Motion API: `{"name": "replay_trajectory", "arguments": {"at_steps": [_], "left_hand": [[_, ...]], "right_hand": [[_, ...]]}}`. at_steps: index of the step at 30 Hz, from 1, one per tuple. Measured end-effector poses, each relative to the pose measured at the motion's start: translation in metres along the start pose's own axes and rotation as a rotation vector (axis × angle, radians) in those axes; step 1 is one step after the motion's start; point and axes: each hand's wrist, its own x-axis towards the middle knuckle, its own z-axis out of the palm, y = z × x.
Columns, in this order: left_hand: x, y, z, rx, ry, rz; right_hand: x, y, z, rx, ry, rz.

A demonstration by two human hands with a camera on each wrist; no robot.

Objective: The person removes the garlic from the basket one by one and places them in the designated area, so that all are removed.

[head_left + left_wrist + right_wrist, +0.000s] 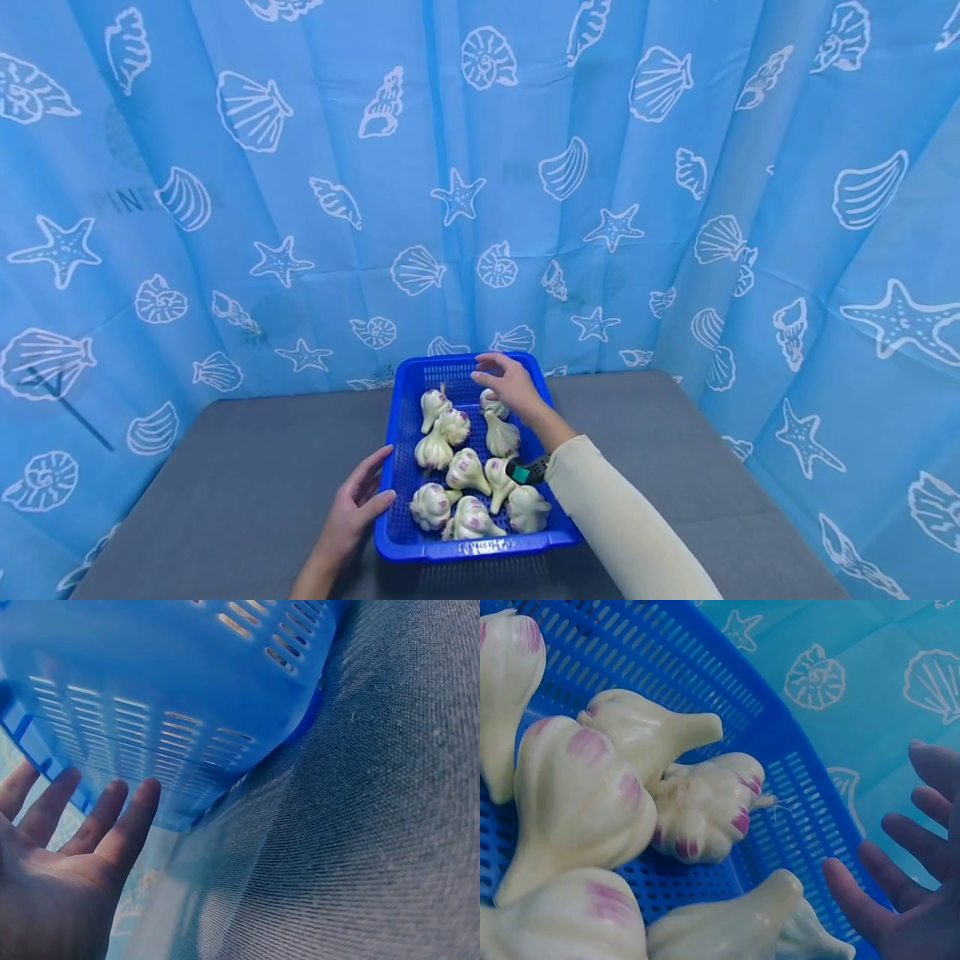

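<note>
A blue perforated plastic basket (476, 547) holds several garlic bulbs, cream-white with purple streaks. My left hand (351, 508) is at the basket's left side, its fingers extended by the wall; in the left wrist view the hand (67, 862) faces the slotted wall (180, 682), and whether the fingertips touch it I cannot tell. Over the far right part of the basket hovers my right hand (513, 385), fingers loosely spread and nothing in them. Beneath it a garlic bulb (493, 403) is partly hidden. The right wrist view shows garlic bulbs (585, 795) beside the spread right hand (907, 885).
The basket stands on a table with a grey cloth (277, 450), near its far edge. Behind and at the sides hangs a blue curtain (510, 217) with white seashell and starfish prints. A black device with a green patch (519, 474) sits under the right forearm.
</note>
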Motion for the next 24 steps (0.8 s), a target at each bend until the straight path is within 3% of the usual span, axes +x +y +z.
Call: {"name": "replay_trajectory", "arguments": {"at_steps": [11,16,24], "left_hand": [[0.0,0.001,0.0,0.004,0.0,0.011],[-0.001,0.002,-0.001,0.009,0.0,0.029],[-0.001,0.002,0.0,0.006,0.007,0.005]], "right_hand": [[-0.004,0.003,0.018,0.069,-0.154,0.071],[-0.007,0.004,0.023,-0.002,-0.216,0.069],[-0.008,0.011,0.028,-0.147,-0.267,0.063]]}}
